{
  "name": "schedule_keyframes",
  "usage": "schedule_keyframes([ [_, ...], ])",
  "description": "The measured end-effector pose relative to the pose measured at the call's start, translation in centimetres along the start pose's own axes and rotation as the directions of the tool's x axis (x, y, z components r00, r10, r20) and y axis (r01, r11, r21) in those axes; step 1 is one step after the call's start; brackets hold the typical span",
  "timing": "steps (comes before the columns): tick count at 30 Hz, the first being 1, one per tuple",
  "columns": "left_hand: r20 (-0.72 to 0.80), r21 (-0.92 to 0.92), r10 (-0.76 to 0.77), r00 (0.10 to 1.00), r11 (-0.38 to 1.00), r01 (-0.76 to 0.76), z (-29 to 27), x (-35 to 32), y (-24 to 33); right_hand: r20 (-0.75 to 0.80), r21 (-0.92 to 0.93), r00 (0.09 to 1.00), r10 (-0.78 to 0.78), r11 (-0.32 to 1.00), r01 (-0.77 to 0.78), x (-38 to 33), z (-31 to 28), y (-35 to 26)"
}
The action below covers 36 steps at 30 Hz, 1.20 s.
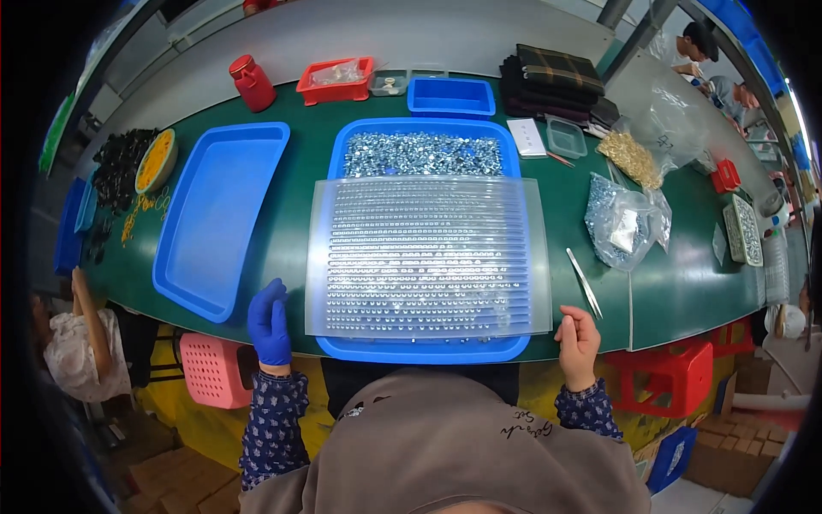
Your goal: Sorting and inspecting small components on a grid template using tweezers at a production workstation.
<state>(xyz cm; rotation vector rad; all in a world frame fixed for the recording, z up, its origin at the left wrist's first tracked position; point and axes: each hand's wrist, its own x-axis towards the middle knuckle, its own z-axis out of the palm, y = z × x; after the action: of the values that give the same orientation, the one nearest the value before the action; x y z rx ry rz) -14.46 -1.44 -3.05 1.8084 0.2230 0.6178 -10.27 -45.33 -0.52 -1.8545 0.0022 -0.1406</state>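
Hand at left [271, 324], gloved blue, bends loosely near ridged clear sheet [530, 248]; we cannot tell its grip. Bare right hand [579, 344] half-curled, holding nothing we see. Sheet, carrying beads [419, 278] in rows, lies across blue tray [424, 351], hiding most of its floor; glittery pieces [419, 156] heap at far end. Bowl [172, 166] holds yellow bits [155, 160]. Red bin [336, 92] holds crumpled plastic [341, 74], contents unclear to us.

- I see a green desk [672, 295] backed by a pale grey panel [454, 36].
- A red stool [672, 379] stands below its right side.
- Far right, I catch a bright light strip [800, 120].
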Motion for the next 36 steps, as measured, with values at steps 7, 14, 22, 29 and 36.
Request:
schedule_keyframes([
  [7,-0.038,0.057,0.016,0.999,0.998,-0.014,0.3,0.3,0.2,0.145,0.055,0.987,0.061,0.996,-0.07,0.0,-0.8,0.0],
  [14,-0.025,0.051,-0.018,1.0,0.998,0.019,0.7,0.7,1.3,0.108,-0.012,0.994,-0.015,1.0,0.017,0.1,-0.1,-0.2],
  [22,0.173,-0.042,-0.075,0.982,0.996,0.083,-0.2,0.6,2.1,-0.062,-0.121,0.995,-0.081,0.99,0.073,0.4,1.0,-0.1],
  [29,0.281,-0.108,-0.11,0.953,0.984,0.145,-1.6,0.4,1.9,-0.089,-0.223,0.993,-0.075,0.973,0.054,-0.3,1.3,-0.3],
  [36,0.26,-0.192,-0.093,0.961,0.97,0.146,-1.1,0.8,1.7,-0.155,-0.199,0.976,-0.153,0.972,0.121,-0.4,1.6,0.6],
])
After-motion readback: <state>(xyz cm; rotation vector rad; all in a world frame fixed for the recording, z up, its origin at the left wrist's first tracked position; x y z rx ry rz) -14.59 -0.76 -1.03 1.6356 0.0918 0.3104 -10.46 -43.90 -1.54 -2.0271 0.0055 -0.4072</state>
